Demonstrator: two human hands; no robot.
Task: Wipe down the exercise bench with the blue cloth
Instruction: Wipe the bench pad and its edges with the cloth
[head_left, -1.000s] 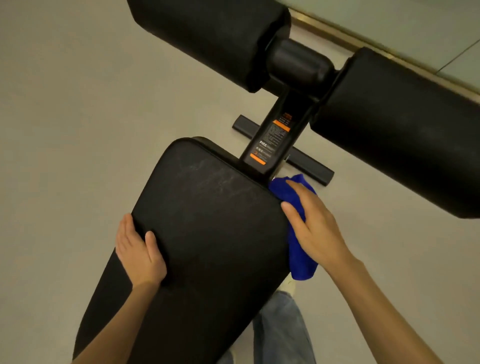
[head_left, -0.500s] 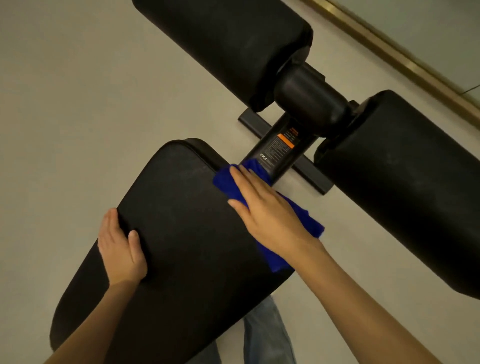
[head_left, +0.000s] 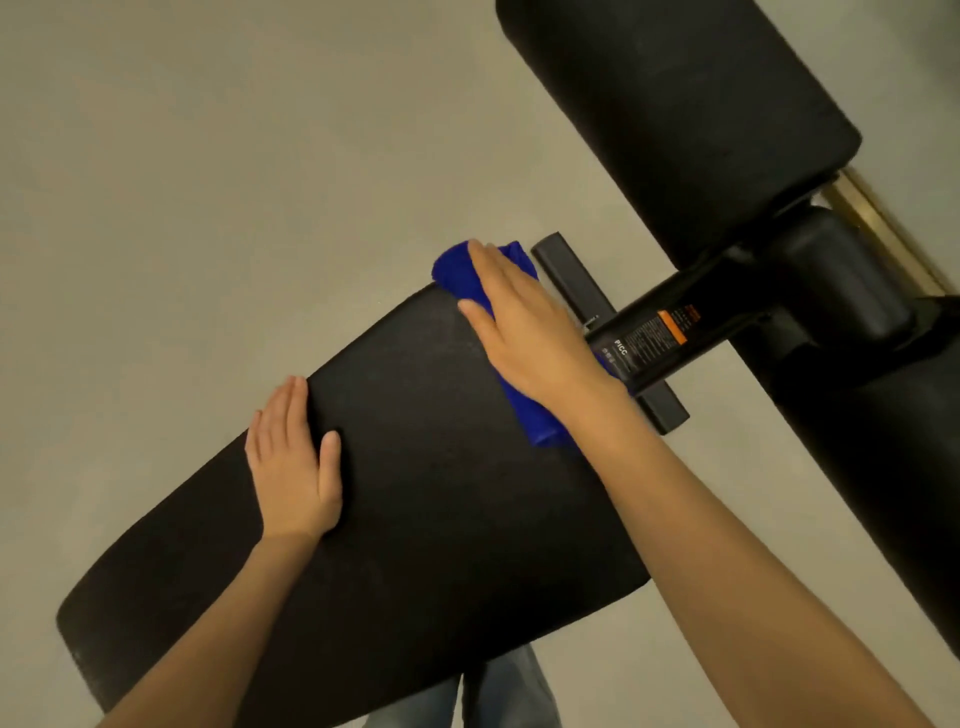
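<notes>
The black padded exercise bench (head_left: 415, 493) runs from lower left to the middle of the head view. My right hand (head_left: 524, 332) presses flat on the blue cloth (head_left: 460, 270) at the pad's far end, near its upper corner. Part of the cloth (head_left: 540, 426) sticks out below my wrist along the pad's end edge. My left hand (head_left: 293, 462) lies flat and open on the pad's left edge, holding nothing.
Two thick black foam rollers (head_left: 675, 119) sit at the upper right on a black post (head_left: 654, 332) with an orange label. A black floor bar (head_left: 576, 280) crosses behind the cloth. Grey floor surrounds the bench; jeans (head_left: 498, 691) show below.
My right hand has swept the cloth along the pad's far end, from its right corner to its left corner. The view has swung left. My left hand stays on the pad's edge.
</notes>
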